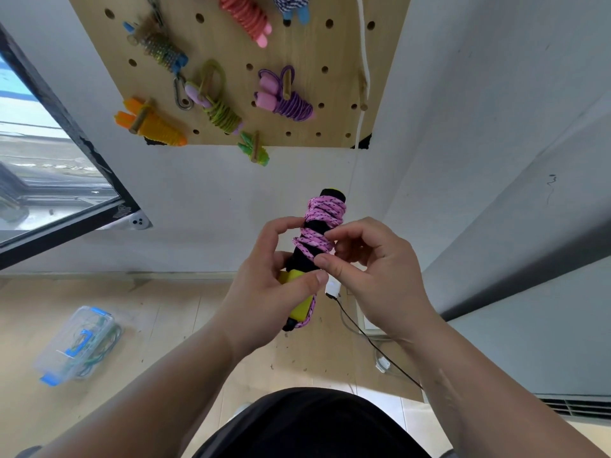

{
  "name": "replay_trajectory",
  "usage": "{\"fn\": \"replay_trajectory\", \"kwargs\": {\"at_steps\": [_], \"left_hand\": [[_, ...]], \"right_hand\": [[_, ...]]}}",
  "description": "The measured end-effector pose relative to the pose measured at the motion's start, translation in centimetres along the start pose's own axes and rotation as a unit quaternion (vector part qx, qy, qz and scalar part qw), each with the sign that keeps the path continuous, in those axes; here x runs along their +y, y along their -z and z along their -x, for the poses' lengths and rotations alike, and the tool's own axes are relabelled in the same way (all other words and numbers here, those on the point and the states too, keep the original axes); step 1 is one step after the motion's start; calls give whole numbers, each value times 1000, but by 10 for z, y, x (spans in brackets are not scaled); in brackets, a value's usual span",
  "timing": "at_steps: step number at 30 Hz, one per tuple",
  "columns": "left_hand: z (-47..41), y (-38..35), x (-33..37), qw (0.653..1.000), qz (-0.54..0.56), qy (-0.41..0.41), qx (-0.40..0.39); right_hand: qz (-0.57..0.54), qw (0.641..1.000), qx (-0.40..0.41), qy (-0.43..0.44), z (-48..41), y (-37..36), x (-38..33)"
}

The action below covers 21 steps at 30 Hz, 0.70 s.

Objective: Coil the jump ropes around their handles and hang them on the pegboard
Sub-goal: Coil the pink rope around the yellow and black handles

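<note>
A pink speckled jump rope (pixel 322 216) is wound around its black and yellow handles (pixel 299 304), held upright in front of me. My left hand (pixel 274 285) grips the lower part of the handles, its forefinger touching the coils. My right hand (pixel 370 269) pinches a loop of the pink rope at the middle of the bundle. Above on the wall hangs the wooden pegboard (pixel 317 47) with several coiled ropes on pegs: orange (pixel 155 125), olive green (pixel 218 110), purple (pixel 287 100), coral (pixel 248 18) and bright green (pixel 256 150).
A bare wooden peg (pixel 363 94) sticks out at the pegboard's right side beside a white cord (pixel 363 54). On the floor at left lies a clear plastic box with blue clips (pixel 76 342). A black cable (pixel 363 335) and a charger trail along the floor. A window (pixel 49 160) is at left.
</note>
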<state>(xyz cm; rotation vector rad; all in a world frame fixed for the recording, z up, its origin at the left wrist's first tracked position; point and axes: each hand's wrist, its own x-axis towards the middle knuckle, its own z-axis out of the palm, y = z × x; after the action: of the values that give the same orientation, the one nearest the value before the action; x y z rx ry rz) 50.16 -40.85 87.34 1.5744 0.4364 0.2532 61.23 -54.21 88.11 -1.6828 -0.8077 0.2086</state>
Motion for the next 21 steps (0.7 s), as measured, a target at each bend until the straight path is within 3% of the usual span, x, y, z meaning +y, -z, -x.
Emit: {"fn": "replay_trajectory", "kwargs": {"at_steps": [5,11,17,21], "left_hand": [[2,-13,3,998,52,35,32],[-3,-22,6,983,154,100,-3],[-9,-31,7,990,113,87,1],[-12,-34,12,995,74,69,8]], "right_hand": [[1,999,36,18,4,-2,5],[13,998,59,16,7,6,7],[49,997,52,-16,12,14,10],[5,997,40,-59,12,12,10]]}}
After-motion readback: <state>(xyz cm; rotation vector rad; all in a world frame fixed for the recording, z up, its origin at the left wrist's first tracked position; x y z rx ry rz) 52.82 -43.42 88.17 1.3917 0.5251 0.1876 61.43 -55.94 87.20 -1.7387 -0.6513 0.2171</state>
